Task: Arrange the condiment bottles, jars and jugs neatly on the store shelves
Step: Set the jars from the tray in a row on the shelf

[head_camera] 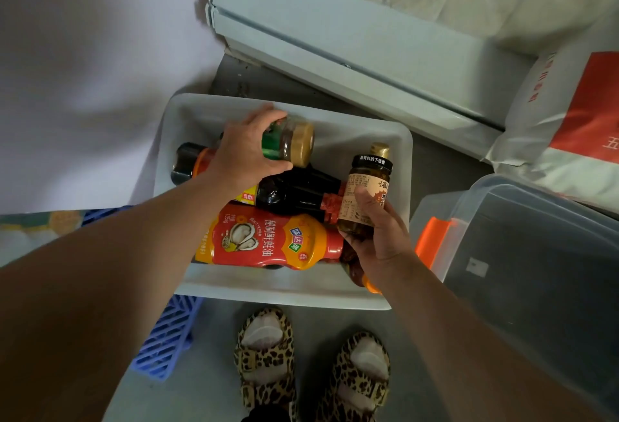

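Unloading looks to be the step in hand: the left hand (246, 150) curls its grip round a small green-labelled jar (290, 143) held sideways above the white bin (395, 140), while the right hand (378, 234) clasps a brown-labelled jar (363, 194) upright by its lower half. Both forearms reach downward over the bin, where the oyster sauce bottle (268, 240) and a dark bottle (294, 192) lie flat; next, both jars likely need lifting clear and carrying to the shelf (335, 39).

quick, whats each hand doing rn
left hand: grips the green-label jar
right hand: holds the brown-label jar
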Action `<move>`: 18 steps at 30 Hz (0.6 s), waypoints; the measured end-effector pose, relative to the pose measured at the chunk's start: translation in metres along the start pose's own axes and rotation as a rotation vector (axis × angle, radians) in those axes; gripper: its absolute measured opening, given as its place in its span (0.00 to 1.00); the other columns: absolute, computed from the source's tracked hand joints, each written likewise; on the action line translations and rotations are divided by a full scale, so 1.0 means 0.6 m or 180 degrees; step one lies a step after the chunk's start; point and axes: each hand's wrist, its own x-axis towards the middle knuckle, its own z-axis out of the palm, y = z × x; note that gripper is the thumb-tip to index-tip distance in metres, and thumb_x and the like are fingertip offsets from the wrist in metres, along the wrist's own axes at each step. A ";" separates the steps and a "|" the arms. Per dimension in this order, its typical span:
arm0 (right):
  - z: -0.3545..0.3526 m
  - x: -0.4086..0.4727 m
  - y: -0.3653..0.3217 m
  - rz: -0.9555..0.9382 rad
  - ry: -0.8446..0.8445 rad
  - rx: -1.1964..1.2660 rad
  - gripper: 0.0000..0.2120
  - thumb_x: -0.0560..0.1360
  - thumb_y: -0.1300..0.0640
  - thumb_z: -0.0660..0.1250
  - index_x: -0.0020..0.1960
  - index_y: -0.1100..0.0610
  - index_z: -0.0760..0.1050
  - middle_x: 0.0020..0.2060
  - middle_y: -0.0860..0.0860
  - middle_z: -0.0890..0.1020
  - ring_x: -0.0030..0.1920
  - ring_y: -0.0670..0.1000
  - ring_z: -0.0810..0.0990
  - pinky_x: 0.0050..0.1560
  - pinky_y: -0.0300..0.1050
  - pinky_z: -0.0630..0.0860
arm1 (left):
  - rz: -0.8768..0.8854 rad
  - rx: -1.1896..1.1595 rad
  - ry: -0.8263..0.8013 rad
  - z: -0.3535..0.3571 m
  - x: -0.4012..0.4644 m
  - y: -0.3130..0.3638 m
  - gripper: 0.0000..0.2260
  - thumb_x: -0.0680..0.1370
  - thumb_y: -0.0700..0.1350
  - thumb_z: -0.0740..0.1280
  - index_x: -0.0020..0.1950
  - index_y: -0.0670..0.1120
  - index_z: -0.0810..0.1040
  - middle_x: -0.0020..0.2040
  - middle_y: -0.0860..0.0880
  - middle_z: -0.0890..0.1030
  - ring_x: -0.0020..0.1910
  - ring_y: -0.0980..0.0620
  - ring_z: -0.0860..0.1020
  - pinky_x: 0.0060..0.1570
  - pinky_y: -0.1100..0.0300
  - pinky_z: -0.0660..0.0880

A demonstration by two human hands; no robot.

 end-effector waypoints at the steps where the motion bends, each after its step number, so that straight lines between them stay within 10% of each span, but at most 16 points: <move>1: 0.000 -0.001 0.000 -0.0006 -0.0010 0.0002 0.22 0.65 0.51 0.78 0.57 0.51 0.79 0.46 0.52 0.88 0.44 0.51 0.87 0.36 0.46 0.82 | -0.0057 -0.0115 0.0018 -0.004 -0.001 0.000 0.38 0.67 0.50 0.80 0.73 0.52 0.68 0.70 0.50 0.71 0.68 0.45 0.70 0.67 0.44 0.70; 6: 0.007 -0.021 0.002 -0.0008 0.0004 -0.0053 0.26 0.63 0.50 0.80 0.59 0.52 0.79 0.51 0.55 0.87 0.52 0.56 0.86 0.45 0.53 0.84 | -0.0569 -0.1132 0.0164 -0.034 -0.021 0.019 0.33 0.68 0.54 0.79 0.69 0.56 0.69 0.63 0.55 0.74 0.61 0.56 0.74 0.55 0.60 0.73; 12: 0.042 -0.091 -0.030 0.0001 -0.0092 -0.0161 0.35 0.58 0.46 0.81 0.63 0.54 0.78 0.56 0.57 0.85 0.60 0.61 0.83 0.62 0.63 0.77 | -0.1879 -0.3945 -0.0350 -0.055 -0.118 0.082 0.30 0.69 0.53 0.77 0.68 0.49 0.73 0.62 0.44 0.81 0.61 0.42 0.80 0.56 0.48 0.79; 18: 0.084 -0.220 -0.105 0.0007 -0.0083 -0.0136 0.28 0.66 0.50 0.77 0.64 0.56 0.77 0.54 0.57 0.86 0.53 0.57 0.86 0.44 0.50 0.83 | -0.2379 -0.5077 -0.0751 -0.109 -0.231 0.199 0.43 0.58 0.62 0.81 0.68 0.44 0.74 0.62 0.38 0.81 0.61 0.39 0.80 0.60 0.46 0.76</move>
